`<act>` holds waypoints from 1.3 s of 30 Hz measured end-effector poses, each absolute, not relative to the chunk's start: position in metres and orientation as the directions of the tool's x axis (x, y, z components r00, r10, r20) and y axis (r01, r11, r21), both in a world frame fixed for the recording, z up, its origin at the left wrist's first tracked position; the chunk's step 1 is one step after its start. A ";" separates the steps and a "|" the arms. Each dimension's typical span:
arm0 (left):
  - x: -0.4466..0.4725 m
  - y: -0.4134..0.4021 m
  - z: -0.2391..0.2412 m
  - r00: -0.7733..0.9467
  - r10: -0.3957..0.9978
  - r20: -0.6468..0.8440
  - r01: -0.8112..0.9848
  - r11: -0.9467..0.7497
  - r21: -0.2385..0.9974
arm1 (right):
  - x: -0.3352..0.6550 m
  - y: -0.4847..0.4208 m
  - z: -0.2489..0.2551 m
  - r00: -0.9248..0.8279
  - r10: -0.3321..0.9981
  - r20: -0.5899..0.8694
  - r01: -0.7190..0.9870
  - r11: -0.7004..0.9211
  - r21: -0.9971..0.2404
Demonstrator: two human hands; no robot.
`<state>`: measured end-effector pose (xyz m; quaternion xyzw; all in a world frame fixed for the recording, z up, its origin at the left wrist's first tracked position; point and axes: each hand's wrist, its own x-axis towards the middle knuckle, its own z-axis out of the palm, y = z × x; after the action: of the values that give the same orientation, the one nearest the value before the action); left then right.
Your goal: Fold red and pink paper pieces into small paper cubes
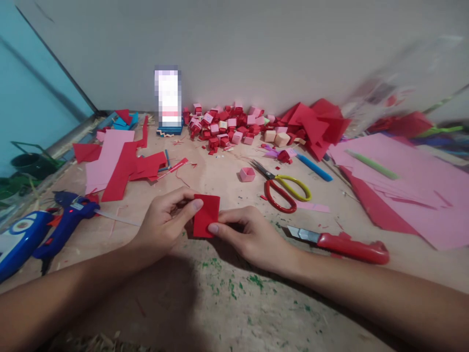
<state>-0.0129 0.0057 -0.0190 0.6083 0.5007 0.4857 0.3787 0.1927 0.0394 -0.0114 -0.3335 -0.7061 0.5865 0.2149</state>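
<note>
A small red paper rectangle (205,215) stands just above the wooden tabletop (220,293), held between both hands. My left hand (164,225) pinches its left edge with thumb and fingers curled. My right hand (249,234) grips its lower right corner, fingers folded under. Both forearms reach in from the bottom corners.
Red-and-yellow scissors (286,190) and a red utility knife (340,244) lie right of my hands. A blue glue gun (69,215) lies at left. A small pink paper box (246,174) sits ahead, with several folded cubes (227,127) by the wall. Pink sheets (410,190) and red scraps (124,171) lie around.
</note>
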 end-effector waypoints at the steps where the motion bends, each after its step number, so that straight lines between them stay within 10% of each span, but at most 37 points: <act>1: -0.013 0.006 -0.019 0.022 0.977 0.214 0.246 -0.213 0.946 | 0.193 0.040 -0.011 -0.682 0.727 -0.084 0.222 0.095 -0.970; 26: -0.015 0.010 -0.019 -0.026 0.984 0.177 0.032 -0.176 0.984 | 0.193 0.039 -0.009 -0.644 0.758 -0.100 0.197 0.038 -0.980; 39: -0.015 0.009 -0.018 0.148 0.981 0.123 0.239 -0.156 0.958 | 0.194 0.040 -0.009 -0.629 0.772 -0.093 0.165 0.015 -0.986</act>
<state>-0.0145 0.0087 -0.0180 0.6248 0.4882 0.4333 0.4284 0.1942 0.0404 -0.0085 -0.3509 -0.6673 0.6076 0.2498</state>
